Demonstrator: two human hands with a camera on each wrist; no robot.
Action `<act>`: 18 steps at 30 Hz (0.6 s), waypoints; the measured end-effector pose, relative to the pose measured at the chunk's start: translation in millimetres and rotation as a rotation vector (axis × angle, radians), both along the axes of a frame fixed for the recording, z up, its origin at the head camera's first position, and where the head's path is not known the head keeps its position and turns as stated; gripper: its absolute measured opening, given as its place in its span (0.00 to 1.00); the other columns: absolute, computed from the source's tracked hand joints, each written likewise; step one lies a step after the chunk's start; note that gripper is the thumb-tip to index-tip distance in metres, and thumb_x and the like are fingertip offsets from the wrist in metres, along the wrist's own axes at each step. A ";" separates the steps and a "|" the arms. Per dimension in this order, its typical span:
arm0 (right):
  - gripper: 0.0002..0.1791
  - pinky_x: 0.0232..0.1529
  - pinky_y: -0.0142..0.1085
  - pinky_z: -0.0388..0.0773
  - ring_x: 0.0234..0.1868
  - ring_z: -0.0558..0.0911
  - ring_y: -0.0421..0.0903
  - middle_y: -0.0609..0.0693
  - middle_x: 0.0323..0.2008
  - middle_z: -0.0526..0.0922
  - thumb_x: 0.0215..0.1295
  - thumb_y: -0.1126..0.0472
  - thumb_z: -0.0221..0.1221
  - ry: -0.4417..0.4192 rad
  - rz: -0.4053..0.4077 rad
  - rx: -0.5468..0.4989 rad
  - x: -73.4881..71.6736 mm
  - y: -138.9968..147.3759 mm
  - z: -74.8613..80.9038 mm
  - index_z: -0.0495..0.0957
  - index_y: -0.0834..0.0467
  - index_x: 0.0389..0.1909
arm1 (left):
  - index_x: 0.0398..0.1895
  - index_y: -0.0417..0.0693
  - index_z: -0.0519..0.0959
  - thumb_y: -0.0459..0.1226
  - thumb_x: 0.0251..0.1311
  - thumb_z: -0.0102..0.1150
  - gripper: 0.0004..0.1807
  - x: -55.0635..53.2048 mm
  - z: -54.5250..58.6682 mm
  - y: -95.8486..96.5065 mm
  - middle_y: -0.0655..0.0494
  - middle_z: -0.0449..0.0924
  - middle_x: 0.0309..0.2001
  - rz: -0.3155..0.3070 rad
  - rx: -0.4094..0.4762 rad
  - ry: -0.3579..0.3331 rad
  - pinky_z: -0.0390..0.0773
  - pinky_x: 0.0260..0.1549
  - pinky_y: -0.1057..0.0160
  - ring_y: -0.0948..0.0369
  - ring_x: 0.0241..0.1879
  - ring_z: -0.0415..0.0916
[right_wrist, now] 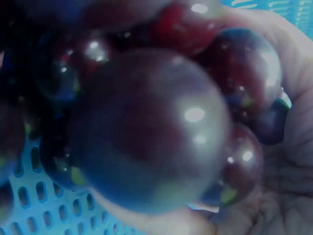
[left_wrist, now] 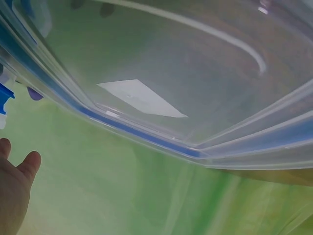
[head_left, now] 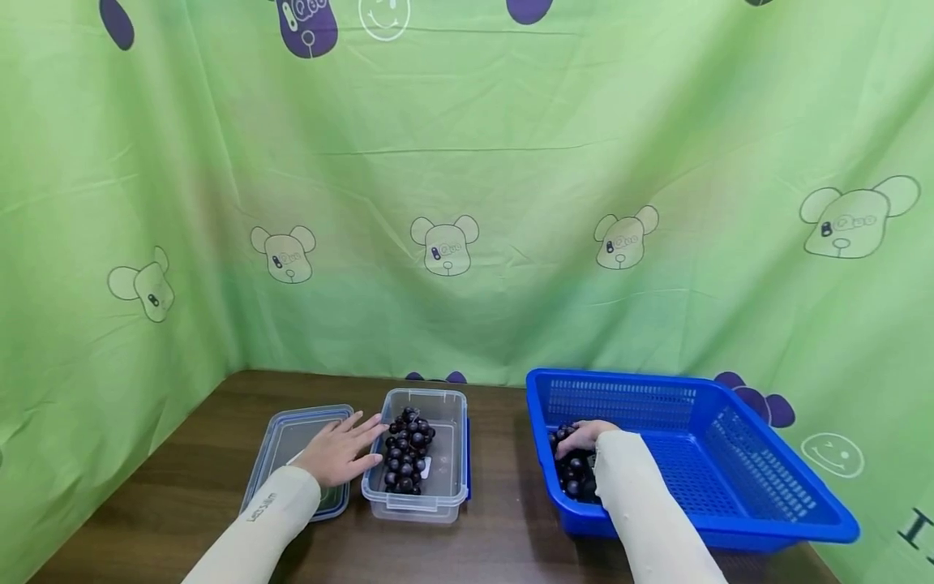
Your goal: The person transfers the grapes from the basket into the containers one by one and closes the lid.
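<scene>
My left hand (head_left: 339, 454) has its fingers spread and straight, fingertips at the left rim of a clear plastic box (head_left: 458, 462). A bunch of dark grapes (head_left: 406, 454) lies in the box's left part. Beneath the left wrist is the clear lid (head_left: 286, 430) with a blue seal; it fills much of the left wrist view, with the thumb side of the hand (left_wrist: 14, 188) at the edge. Inside the blue basket (head_left: 773, 531), at its left end, my right hand (head_left: 586, 435) holds another bunch of dark grapes (head_left: 575, 477). Close up, its fingers curl round the grapes (right_wrist: 151, 132).
All of this stands on a brown wooden table (head_left: 503, 487). A strip of tabletop separates the box from the basket. Behind and at both sides hangs a green cloth (head_left: 525, 308) with bear prints. A blue clip flap (head_left: 469, 458) hangs on the box's right side.
</scene>
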State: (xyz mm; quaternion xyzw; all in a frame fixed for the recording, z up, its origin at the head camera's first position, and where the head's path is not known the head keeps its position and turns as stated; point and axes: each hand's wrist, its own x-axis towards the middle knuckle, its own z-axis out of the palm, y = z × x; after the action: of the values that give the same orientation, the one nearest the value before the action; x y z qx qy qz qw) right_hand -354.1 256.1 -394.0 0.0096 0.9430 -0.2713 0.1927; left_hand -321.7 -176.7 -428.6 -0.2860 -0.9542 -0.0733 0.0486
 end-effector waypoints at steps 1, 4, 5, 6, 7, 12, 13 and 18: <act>0.44 0.59 0.51 0.69 0.58 0.70 0.64 0.72 0.58 0.68 0.45 0.57 0.67 0.002 -0.007 -0.010 -0.6 0.8 -0.9 0.63 0.75 0.61 | 0.69 0.45 0.65 0.53 0.69 0.42 0.31 -0.3 0.0 -0.1 0.48 0.61 0.70 0.000 -0.002 -0.004 0.55 0.62 0.36 0.43 0.70 0.53; 0.47 0.60 0.52 0.67 0.61 0.66 0.67 0.74 0.62 0.63 0.45 0.57 0.66 0.011 -0.008 -0.023 -1.8 1.6 -1.7 0.59 0.76 0.64 | 0.69 0.47 0.66 0.53 0.69 0.42 0.31 -1.9 1.0 -0.4 0.49 0.61 0.70 0.002 -0.018 0.003 0.56 0.63 0.37 0.43 0.70 0.54; 0.47 0.60 0.53 0.66 0.62 0.65 0.68 0.74 0.63 0.62 0.45 0.57 0.66 0.014 -0.004 -0.025 -2.7 1.8 -2.4 0.58 0.75 0.64 | 0.69 0.47 0.66 0.53 0.69 0.43 0.31 -2.6 1.8 -0.4 0.49 0.61 0.70 0.001 -0.021 0.006 0.56 0.63 0.37 0.43 0.70 0.54; 0.47 0.61 0.53 0.66 0.62 0.65 0.68 0.75 0.63 0.61 0.46 0.57 0.66 0.015 0.005 -0.022 -3.2 1.8 -2.4 0.57 0.75 0.65 | 0.69 0.47 0.66 0.53 0.69 0.43 0.31 -3.1 2.8 -0.4 0.50 0.61 0.70 0.001 -0.025 0.007 0.56 0.63 0.37 0.44 0.70 0.54; 0.47 0.61 0.53 0.65 0.63 0.64 0.69 0.75 0.63 0.60 0.46 0.58 0.66 0.015 0.007 -0.022 -4.1 2.1 -2.9 0.57 0.75 0.65 | 0.69 0.47 0.66 0.53 0.69 0.43 0.31 -3.3 4.0 -0.4 0.50 0.61 0.70 0.001 -0.028 0.008 0.56 0.63 0.37 0.44 0.70 0.54; 0.45 0.59 0.50 0.68 0.60 0.68 0.64 0.74 0.63 0.63 0.45 0.61 0.64 0.034 0.034 -0.010 -6.5 3.8 -3.6 0.59 0.75 0.64 | 0.69 0.47 0.66 0.53 0.69 0.44 0.31 -3.3 8.5 -0.5 0.50 0.62 0.70 -0.001 -0.029 -0.012 0.56 0.62 0.37 0.43 0.69 0.56; 0.44 0.58 0.49 0.69 0.59 0.69 0.63 0.73 0.63 0.64 0.44 0.62 0.63 0.042 0.035 -0.011 -6.6 4.4 -3.7 0.60 0.75 0.64 | 0.69 0.47 0.66 0.53 0.69 0.44 0.31 -3.0 8.8 -0.5 0.50 0.62 0.70 -0.002 -0.027 -0.015 0.56 0.62 0.37 0.43 0.69 0.56; 0.41 0.56 0.45 0.72 0.57 0.71 0.60 0.71 0.62 0.67 0.41 0.64 0.61 0.071 0.016 -0.023 -7.0 7.2 -4.1 0.65 0.74 0.61 | 0.69 0.46 0.66 0.53 0.69 0.43 0.31 -0.1 10.3 0.5 0.49 0.62 0.70 -0.002 -0.019 -0.023 0.57 0.62 0.37 0.43 0.68 0.57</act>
State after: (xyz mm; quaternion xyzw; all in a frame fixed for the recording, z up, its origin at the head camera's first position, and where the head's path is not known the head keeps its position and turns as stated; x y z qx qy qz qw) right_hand -361.1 263.3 -398.0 -0.0100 0.9461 -0.2807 0.1615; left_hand -321.7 -176.2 -418.3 -0.2865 -0.9551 -0.0675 0.0349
